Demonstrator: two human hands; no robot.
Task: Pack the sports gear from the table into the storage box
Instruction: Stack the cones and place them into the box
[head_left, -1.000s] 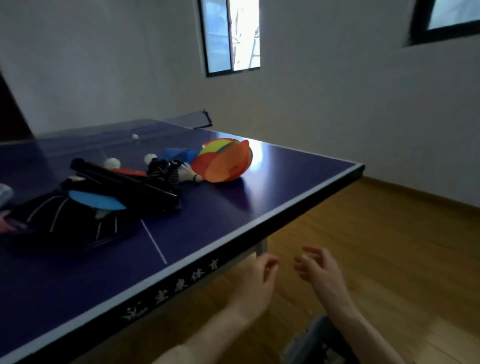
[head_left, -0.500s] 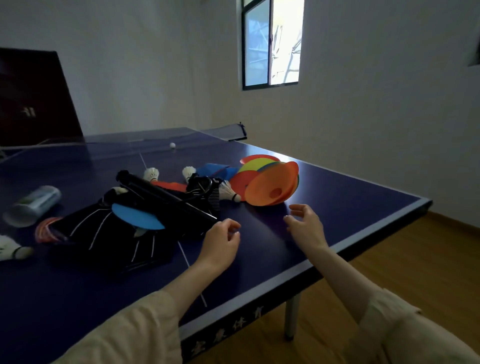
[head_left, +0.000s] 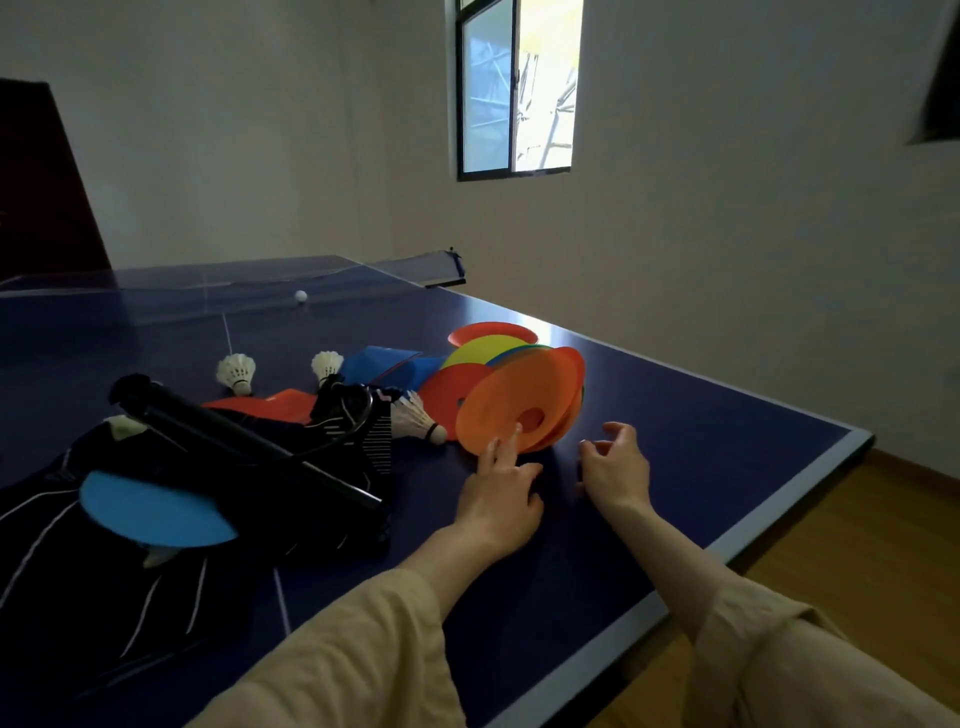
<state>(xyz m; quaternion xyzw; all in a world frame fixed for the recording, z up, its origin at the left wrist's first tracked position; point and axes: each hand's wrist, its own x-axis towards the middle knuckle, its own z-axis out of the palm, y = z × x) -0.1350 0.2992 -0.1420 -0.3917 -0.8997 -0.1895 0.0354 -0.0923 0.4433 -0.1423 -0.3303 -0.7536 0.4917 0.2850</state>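
A tilted stack of orange, yellow and red disc cones (head_left: 519, 400) lies on the blue table-tennis table (head_left: 701, 431). My left hand (head_left: 501, 491) reaches to it with straight fingers touching the front orange cone's lower edge. My right hand (head_left: 615, 467) hovers just right of the stack, fingers loosely curled, holding nothing. To the left lie shuttlecocks (head_left: 236, 373), a black tube (head_left: 234, 441), a blue disc (head_left: 156, 512) and black striped clothing (head_left: 104, 545). No storage box is in view.
A white ball (head_left: 301, 296) sits near the net (head_left: 208, 283) at the far end. The table's right edge and near corner border a wooden floor (head_left: 857, 545). White walls and a window (head_left: 517, 88) stand behind.
My view rose from under the table edge to over the table. Both hands moved up and forward across the table, the left one now touching the orange cone.
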